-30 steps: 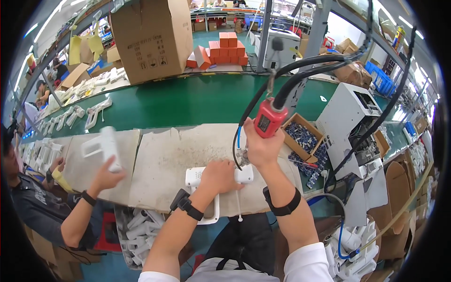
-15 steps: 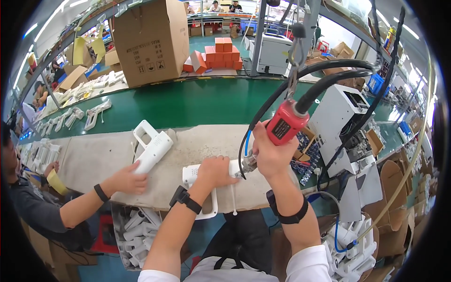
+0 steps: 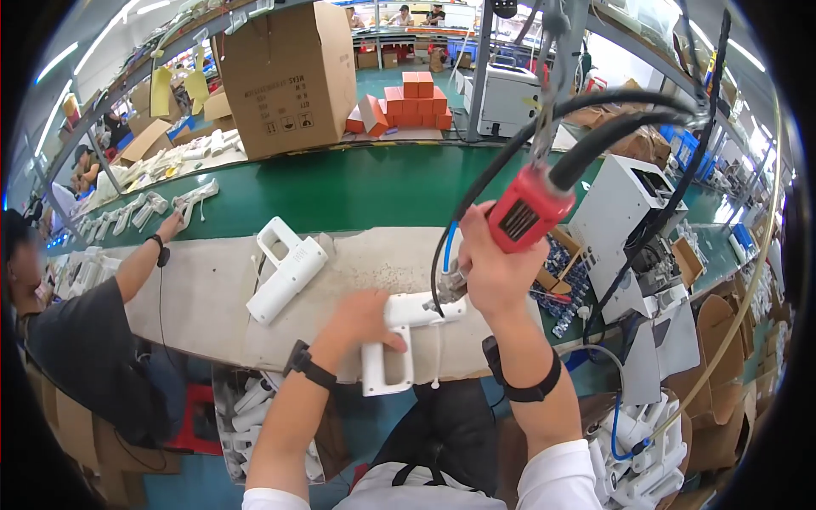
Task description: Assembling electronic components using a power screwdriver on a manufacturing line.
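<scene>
My right hand [image 3: 497,272] is wrapped around a red power screwdriver [image 3: 529,208], which hangs from a chain with thick black cables. Its metal nose [image 3: 453,285] points down at the front end of a white gun-shaped plastic device [image 3: 438,313]; whether they touch I cannot tell. The device lies on its side at the near edge of the bench, its looped handle toward me and a thin white strip beside it. My left hand [image 3: 361,319], somewhat blurred, closes over its rear end, thumb by the handle. Another such device [image 3: 289,276] lies to the left.
A co-worker's arm [image 3: 144,263] reaches from the left toward white devices on the green belt [image 3: 374,191]. Bins of white parts [image 3: 246,425] stand under the bench. On the right are a grey-white machine [image 3: 612,221] and a tray of small parts [image 3: 561,297].
My left hand has slid back along the device, which has shifted and turned slightly. The co-worker's hand has left the other white device and now reaches to the belt.
</scene>
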Demonstrator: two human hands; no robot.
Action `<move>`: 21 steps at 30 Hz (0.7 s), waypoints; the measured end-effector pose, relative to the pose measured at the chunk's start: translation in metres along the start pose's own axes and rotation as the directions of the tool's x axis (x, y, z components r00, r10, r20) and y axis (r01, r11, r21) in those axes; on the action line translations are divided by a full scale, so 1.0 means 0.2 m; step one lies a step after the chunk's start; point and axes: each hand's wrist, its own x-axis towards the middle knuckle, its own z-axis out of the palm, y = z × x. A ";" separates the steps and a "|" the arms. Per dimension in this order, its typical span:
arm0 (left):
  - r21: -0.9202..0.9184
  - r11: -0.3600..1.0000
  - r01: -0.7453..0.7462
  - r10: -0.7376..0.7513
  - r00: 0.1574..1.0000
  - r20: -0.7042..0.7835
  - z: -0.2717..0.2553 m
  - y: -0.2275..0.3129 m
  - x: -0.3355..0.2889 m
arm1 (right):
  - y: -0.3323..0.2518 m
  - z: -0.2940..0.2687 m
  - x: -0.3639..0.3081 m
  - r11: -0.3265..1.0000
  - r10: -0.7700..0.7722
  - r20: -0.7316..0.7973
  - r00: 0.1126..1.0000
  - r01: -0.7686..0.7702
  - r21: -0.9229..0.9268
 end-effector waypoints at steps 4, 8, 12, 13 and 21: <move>-0.107 0.994 -0.014 0.004 0.996 -0.093 -0.04 0.18 0.01 | 0.05 0.10 0.04 0.999 -0.034 0.031 0.999 0.033 0.005; -0.058 0.996 -0.072 0.065 0.992 -0.112 0.11 0.12 0.11 | 0.18 0.13 0.05 0.999 -0.016 0.089 0.996 0.020 -0.040; -0.036 0.999 -0.035 0.033 0.998 -0.060 0.09 0.13 0.11 | 0.26 0.13 0.07 0.999 0.022 0.054 0.998 -0.020 -0.037; -0.028 0.999 -0.044 0.042 0.996 -0.076 0.09 0.12 0.11 | 0.28 0.13 0.07 0.999 0.042 0.050 0.998 -0.041 -0.024; -0.033 0.999 0.003 -0.004 1.000 -0.025 0.10 0.15 0.11 | 0.44 0.16 0.01 0.997 0.005 0.053 0.999 -0.001 -0.078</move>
